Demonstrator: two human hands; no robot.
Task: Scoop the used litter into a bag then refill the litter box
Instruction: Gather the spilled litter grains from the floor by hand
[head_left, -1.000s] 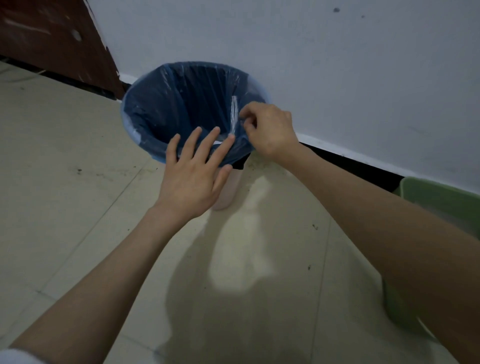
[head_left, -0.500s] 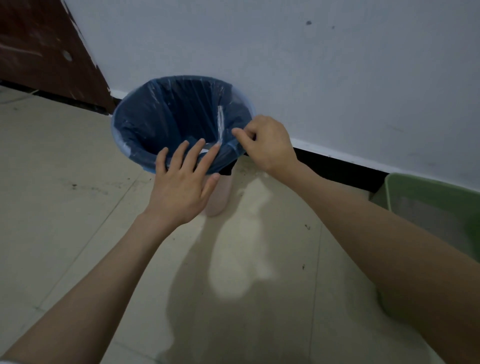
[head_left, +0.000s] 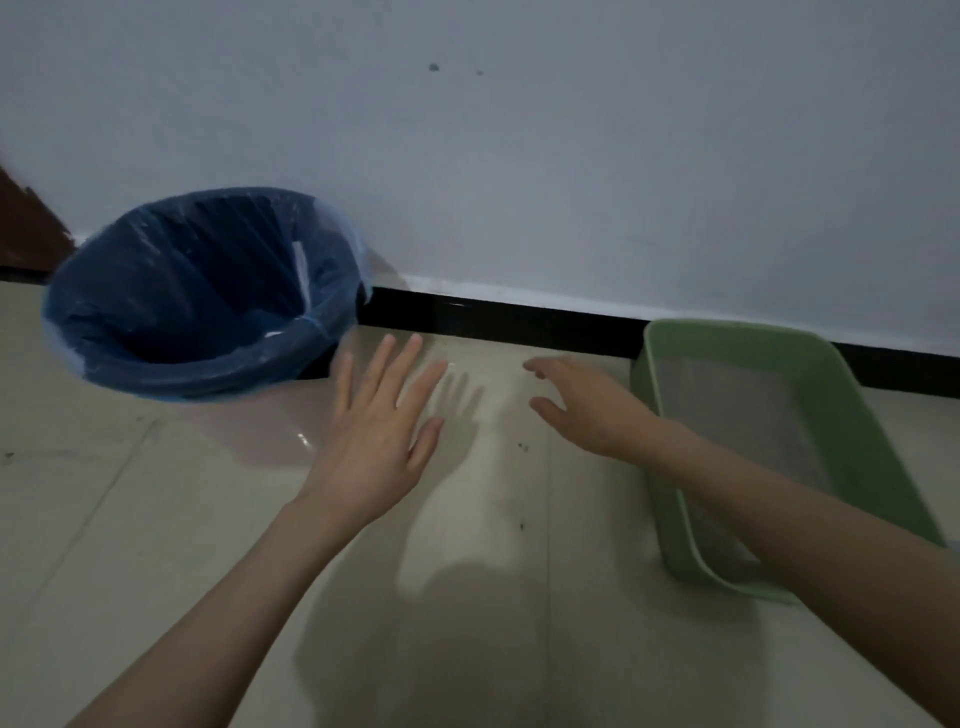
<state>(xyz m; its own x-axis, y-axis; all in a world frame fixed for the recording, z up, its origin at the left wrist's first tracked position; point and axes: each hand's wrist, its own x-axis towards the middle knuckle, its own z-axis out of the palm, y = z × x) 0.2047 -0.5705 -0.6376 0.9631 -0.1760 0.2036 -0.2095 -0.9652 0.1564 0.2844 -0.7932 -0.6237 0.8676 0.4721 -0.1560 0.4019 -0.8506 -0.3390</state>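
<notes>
Pale tiled floor (head_left: 156, 519) below white wall (head_left: 571, 156), bag-lined bin (head_left: 197, 291), green litter box (head_left: 670, 467) — left hand (head_left: 374, 431), right hand (head_left: 587, 405) spread, empty.

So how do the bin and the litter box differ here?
The bin is round, tall and lined with a blue bag; the litter box is green, rectangular, low and unlined. The bin's inside looks dark; the litter box holds grey litter. Both stand on the floor by the wall.

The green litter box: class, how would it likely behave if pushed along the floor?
The green litter box looks like thin plastic, so it may flex. Grey litter probably adds weight. On the glossy floor tiles it should slide, not tip.
</notes>
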